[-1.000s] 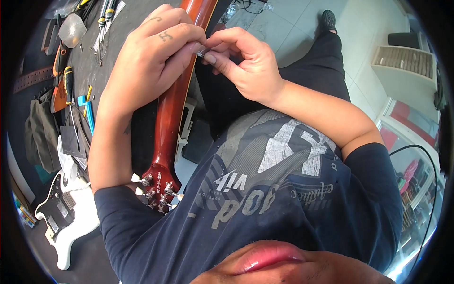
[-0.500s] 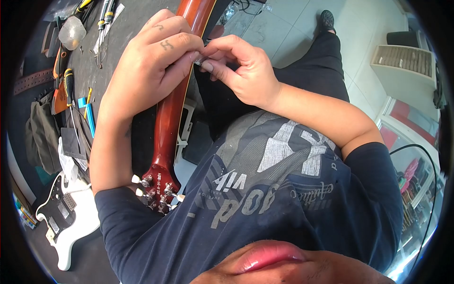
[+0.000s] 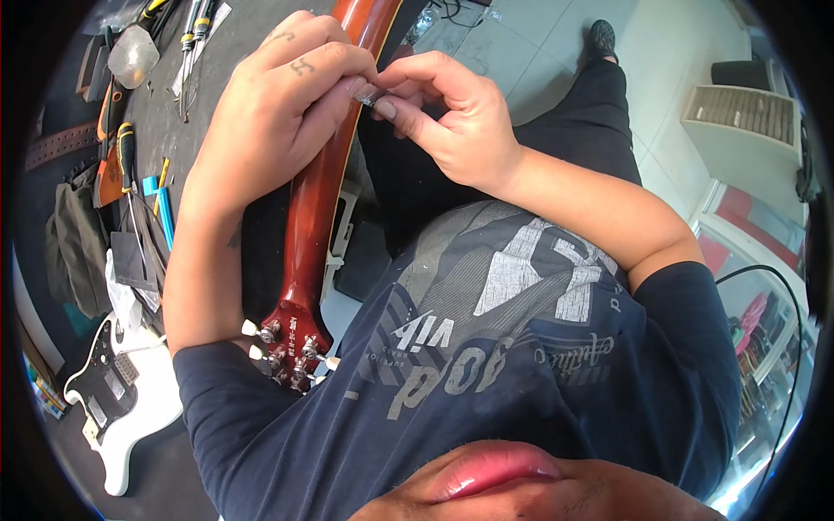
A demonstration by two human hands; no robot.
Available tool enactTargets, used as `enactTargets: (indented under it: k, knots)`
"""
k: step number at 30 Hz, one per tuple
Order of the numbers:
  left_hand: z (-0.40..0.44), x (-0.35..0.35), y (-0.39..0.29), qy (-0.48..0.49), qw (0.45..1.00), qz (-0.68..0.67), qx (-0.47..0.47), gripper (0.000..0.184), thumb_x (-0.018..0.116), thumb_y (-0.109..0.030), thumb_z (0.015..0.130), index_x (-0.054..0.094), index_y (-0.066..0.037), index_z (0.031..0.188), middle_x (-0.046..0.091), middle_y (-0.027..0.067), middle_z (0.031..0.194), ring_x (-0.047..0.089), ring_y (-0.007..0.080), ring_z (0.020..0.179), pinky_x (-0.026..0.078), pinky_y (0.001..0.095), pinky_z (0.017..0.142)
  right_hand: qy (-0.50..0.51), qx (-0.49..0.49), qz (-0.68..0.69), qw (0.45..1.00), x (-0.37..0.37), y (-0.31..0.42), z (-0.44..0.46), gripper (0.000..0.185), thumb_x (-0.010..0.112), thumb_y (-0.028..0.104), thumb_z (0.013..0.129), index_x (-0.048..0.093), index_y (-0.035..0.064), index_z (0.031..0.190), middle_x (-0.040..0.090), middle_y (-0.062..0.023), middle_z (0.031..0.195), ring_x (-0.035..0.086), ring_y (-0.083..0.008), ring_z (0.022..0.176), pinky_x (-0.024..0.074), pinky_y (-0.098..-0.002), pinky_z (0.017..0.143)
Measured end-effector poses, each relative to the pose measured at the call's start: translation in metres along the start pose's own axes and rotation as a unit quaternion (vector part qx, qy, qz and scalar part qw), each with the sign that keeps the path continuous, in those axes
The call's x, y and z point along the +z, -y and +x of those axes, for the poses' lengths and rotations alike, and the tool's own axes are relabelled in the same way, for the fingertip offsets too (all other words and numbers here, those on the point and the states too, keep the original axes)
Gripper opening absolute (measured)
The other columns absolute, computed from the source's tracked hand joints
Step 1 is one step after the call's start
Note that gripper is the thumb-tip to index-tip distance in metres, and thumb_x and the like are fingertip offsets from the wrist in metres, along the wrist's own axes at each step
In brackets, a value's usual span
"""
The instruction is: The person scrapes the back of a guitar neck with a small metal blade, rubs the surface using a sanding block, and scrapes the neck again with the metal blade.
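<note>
Both hands meet over the edge of a reddish-brown guitar neck (image 3: 306, 230), whose back faces up. A small shiny silvery piece (image 3: 369, 95) shows between the fingertips; its exact kind is too small to make out. My left hand (image 3: 282, 100) lies across the neck, thumb and fingers closed on one end of that piece. From the right, my right hand (image 3: 460, 122) pinches the other end between thumb and curled forefinger. Nearer my body, the headstock (image 3: 295, 334) carries several metal tuners with pale buttons and printed lettering. The guitar's body is out of view.
On the dark bench at left lie screwdrivers (image 3: 127, 156), a blue tool (image 3: 165, 213), a dark cloth (image 3: 74, 247) and a clear lump (image 3: 133, 61). A white guitar body (image 3: 148, 391) with a black pickguard sits below them. At right stands a white drawer unit (image 3: 738, 130).
My right hand has shifted slightly up and right, and my left hand slightly up. More of the silvery piece shows between the fingertips.
</note>
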State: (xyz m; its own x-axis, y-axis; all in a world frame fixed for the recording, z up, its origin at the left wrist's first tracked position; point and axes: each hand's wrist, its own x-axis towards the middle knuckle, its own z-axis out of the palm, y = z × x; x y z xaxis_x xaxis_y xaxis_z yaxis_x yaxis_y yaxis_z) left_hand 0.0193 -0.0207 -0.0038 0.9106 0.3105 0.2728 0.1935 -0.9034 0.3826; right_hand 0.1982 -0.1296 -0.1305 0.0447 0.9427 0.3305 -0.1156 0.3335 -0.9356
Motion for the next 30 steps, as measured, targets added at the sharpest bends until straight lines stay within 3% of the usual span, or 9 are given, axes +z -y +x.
enactTargets:
  k: [4,7,15,23,30]
  knots:
    - [-0.0016,-0.0001,0.0035,0.0,1.0,-0.008,0.0,0.016,0.071,0.003,0.091,0.073,-0.003,0.106,0.067,0.0099,0.096,0.065,0.0319,0.093,0.054,0.041,0.083,0.016,-0.01,-0.008,1.0,-0.002,0.0003,-0.0003,0.024,0.073,0.001,0.106,0.066,0.0023,0.129,0.077,-0.006,0.112,0.075,-0.0097,0.093,0.0612,-0.0251,0.075]
    - [-0.0013,-0.0001,0.003,0.0,1.0,-0.015,-0.005,0.016,0.072,0.002,0.091,0.073,-0.004,0.105,0.067,0.0097,0.095,0.064,0.0327,0.093,0.054,0.0424,0.084,-0.016,0.004,0.01,1.0,0.0014,0.0031,-0.0008,0.021,0.074,0.001,0.102,0.071,0.0022,0.123,0.082,-0.0091,0.104,0.079,-0.0142,0.097,0.0616,-0.0294,0.087]
    - [-0.0004,-0.0034,0.0023,0.021,0.999,-0.01,0.027,0.017,0.07,0.006,0.09,0.073,-0.001,0.106,0.067,0.0104,0.096,0.067,0.0302,0.092,0.055,0.0384,0.081,0.0,0.035,0.016,0.999,0.0015,0.0067,-0.0065,0.021,0.075,0.001,0.102,0.071,0.0028,0.123,0.082,-0.0081,0.102,0.078,-0.0135,0.094,0.0607,-0.0287,0.084]
    - [-0.0002,0.0026,-0.004,-0.013,1.0,-0.007,-0.026,0.017,0.068,0.007,0.093,0.073,-0.001,0.107,0.067,0.0112,0.098,0.067,0.0313,0.092,0.054,0.0388,0.08,-0.033,0.006,0.014,0.999,0.0005,0.0011,0.0001,0.019,0.077,0.004,0.102,0.072,0.0031,0.121,0.079,-0.0048,0.096,0.073,-0.0087,0.086,0.0581,-0.0259,0.078]
    - [0.001,-0.0019,-0.0007,0.009,1.0,-0.004,-0.008,0.016,0.068,0.005,0.093,0.072,-0.001,0.107,0.067,0.0115,0.098,0.066,0.0319,0.093,0.054,0.0393,0.082,-0.027,0.015,0.019,0.999,0.002,0.0045,-0.002,0.02,0.078,0.004,0.102,0.072,0.0027,0.121,0.079,-0.0049,0.097,0.073,-0.008,0.085,0.0585,-0.0255,0.077]
